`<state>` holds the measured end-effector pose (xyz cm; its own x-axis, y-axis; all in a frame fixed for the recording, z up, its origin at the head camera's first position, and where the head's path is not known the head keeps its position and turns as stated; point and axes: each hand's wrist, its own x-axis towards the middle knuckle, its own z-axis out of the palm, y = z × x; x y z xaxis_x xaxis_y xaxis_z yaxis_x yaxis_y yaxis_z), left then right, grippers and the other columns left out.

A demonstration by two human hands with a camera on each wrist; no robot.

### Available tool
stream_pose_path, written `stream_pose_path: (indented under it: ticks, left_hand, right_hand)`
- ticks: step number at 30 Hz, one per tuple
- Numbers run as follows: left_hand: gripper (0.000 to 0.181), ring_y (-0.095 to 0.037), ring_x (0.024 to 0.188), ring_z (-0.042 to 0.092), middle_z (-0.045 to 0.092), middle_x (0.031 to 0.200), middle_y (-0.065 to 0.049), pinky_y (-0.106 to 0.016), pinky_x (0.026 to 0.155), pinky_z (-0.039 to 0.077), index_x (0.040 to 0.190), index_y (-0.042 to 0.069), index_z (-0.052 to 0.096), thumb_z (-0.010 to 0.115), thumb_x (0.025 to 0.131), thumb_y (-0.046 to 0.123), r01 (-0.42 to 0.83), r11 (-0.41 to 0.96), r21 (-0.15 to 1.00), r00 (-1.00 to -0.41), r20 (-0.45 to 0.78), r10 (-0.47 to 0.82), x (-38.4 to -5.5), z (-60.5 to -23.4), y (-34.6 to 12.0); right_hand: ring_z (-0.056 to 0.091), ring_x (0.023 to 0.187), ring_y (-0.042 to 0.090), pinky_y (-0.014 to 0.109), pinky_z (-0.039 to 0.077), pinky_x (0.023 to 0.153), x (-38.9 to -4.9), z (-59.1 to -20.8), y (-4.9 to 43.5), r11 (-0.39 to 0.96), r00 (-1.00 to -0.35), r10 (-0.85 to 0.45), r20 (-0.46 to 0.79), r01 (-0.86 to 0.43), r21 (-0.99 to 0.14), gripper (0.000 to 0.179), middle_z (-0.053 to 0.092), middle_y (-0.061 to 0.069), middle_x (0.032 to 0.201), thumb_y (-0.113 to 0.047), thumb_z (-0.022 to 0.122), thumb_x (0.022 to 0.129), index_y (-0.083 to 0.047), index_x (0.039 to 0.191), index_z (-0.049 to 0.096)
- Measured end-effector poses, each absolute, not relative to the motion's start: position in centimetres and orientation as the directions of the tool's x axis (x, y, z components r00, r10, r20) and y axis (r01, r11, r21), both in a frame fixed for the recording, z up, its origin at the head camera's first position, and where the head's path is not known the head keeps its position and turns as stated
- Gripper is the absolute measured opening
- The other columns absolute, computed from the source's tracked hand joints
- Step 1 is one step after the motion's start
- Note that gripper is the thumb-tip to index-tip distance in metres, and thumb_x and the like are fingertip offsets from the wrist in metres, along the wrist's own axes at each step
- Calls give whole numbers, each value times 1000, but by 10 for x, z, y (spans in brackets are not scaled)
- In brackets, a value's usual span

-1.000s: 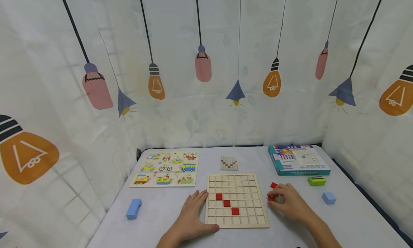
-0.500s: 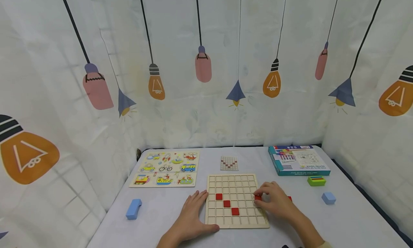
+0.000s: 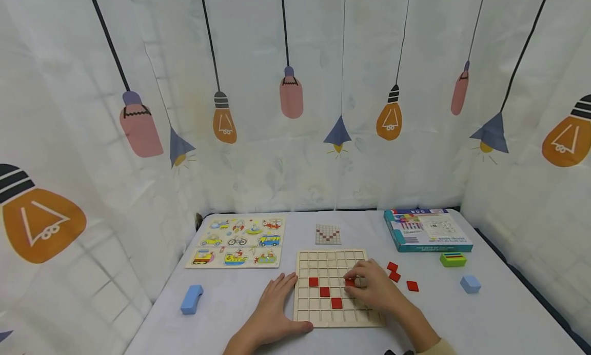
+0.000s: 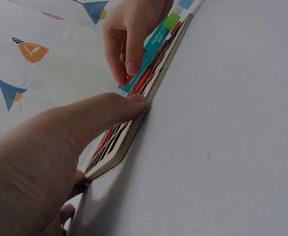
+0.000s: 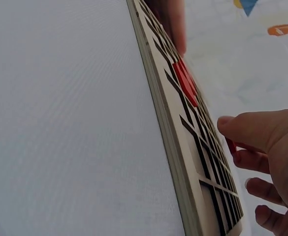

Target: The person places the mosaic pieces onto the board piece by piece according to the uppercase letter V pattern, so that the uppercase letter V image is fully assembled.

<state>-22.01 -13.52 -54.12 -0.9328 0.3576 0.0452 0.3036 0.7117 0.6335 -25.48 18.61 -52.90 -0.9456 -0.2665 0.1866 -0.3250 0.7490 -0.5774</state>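
right hand [image 3: 376,289]: grip pinched on red tile [image 3: 349,282], over grid board [image 3: 341,324], right of its middle | left hand [image 3: 277,311]: grip spread apart, fingers at board's left edge, thumb on near edge | three set tiles [image 3: 324,292] run diagonally across cells | three loose tiles [image 3: 394,277] on desk [image 3: 226,298], right of board

Red tiles [image 3: 412,286], pale grid-patterned board [image 3: 330,267], white tablecloth [image 3: 226,298], blue blocks [image 3: 191,299], green block [image 3: 453,261] with striped top

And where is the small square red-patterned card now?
In the head view, the card lies centrally, just beyond the pale wooden grid board, right of the rectangular picture board.
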Motion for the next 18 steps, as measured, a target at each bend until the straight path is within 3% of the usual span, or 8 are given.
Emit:
stream_pose_path:
  ticks: [8, 14, 18]
  left_hand:
    - [128, -44, 170, 28, 43, 178, -12, -72, 140, 18, 170, 8, 43, 91, 73, 74, 315, 717, 622, -930, 50, 365, -220, -542, -136]
    - [127, -45, 170, 28, 43, 178, -12, -73, 139, 18, 170, 7, 42, 91, 73, 75, 318, 718, 619, -928, 49, 369, -221, -543, -136]
    - [127, -45, 170, 27, 43, 178, -11, -72, 140, 18, 171, 8, 42, 90, 74, 76, 317, 722, 615, -928, 43, 371, -222, -543, -136]
  right_hand:
    - [53, 114, 8, 32, 61, 97, -260, -529, 168, 743, -942, -284, 178, -333, -580, 22, 69, -22, 114, -37, 91, 94, -31, 114, 85]
    - [55, 111, 10, 51, 60, 109, -267, -530, 155, 706, -920, -334, 203, -387, -594, 25, 71, -20, 108, -39, 90, 95, -26, 115, 85]
    - [53, 109, 9, 41, 59, 99, -270, -529, 147, 703, -916, -344, 205, -396, -590, 25, 70, -21, 107, -42, 89, 95, -27, 116, 85]
